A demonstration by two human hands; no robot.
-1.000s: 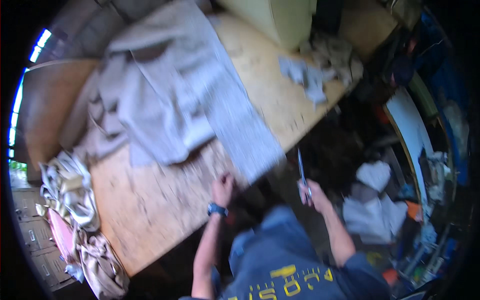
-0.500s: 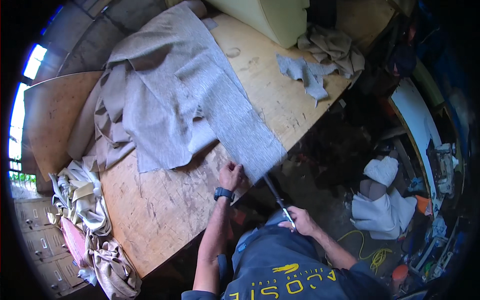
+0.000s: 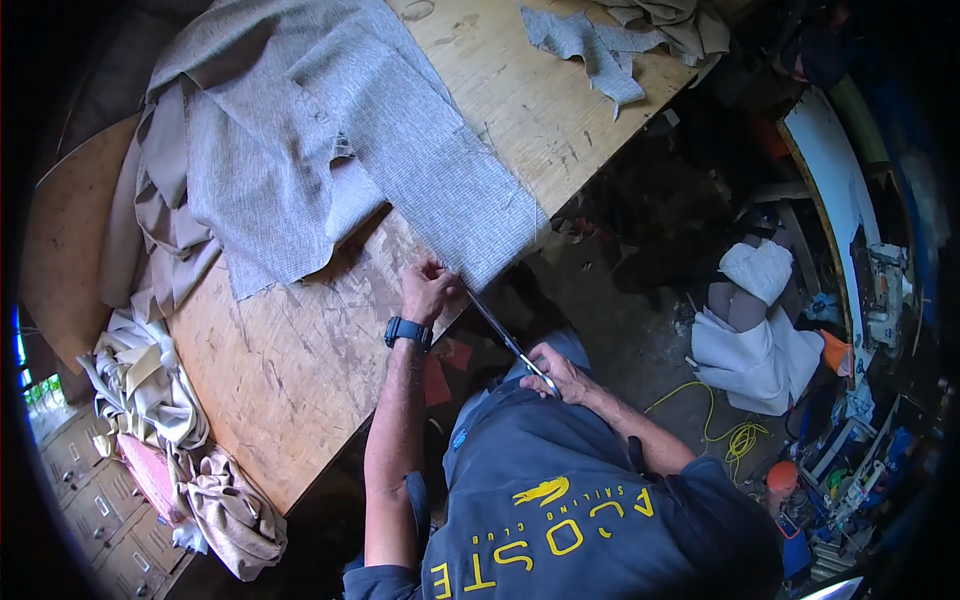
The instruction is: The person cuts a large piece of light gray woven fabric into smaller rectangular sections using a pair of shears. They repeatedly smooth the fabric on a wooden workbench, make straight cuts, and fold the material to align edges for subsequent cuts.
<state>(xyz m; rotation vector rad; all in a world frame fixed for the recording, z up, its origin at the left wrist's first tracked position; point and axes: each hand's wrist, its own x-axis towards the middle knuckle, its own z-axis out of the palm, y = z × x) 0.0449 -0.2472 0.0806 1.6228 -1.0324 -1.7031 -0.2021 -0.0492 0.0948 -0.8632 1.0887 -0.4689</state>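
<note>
Grey woven fabric [image 3: 430, 150] drapes across the wooden table, with a strip of it reaching over the near edge. My left hand [image 3: 428, 292], a watch on its wrist, is closed at the strip's near left corner, thumb and fingers pinching the cloth edge. Long scissors [image 3: 500, 333] are held by their handles in my right hand [image 3: 560, 375], below the table edge. The scissors' tips meet the fabric's corner beside my left fingers; whether the blades are apart there is too small to tell.
The plywood table [image 3: 290, 390] slants across the view. Fabric scraps [image 3: 600, 55] lie at its far right, and crumpled cloths [image 3: 155, 380] hang at its left end. On the floor to the right are white padded material [image 3: 755, 340] and a yellow cord [image 3: 740, 435].
The view has shifted, so the table sits higher and further left. The scissors' tips have moved from under the strip's near edge to its left corner, close to my left fingers.
</note>
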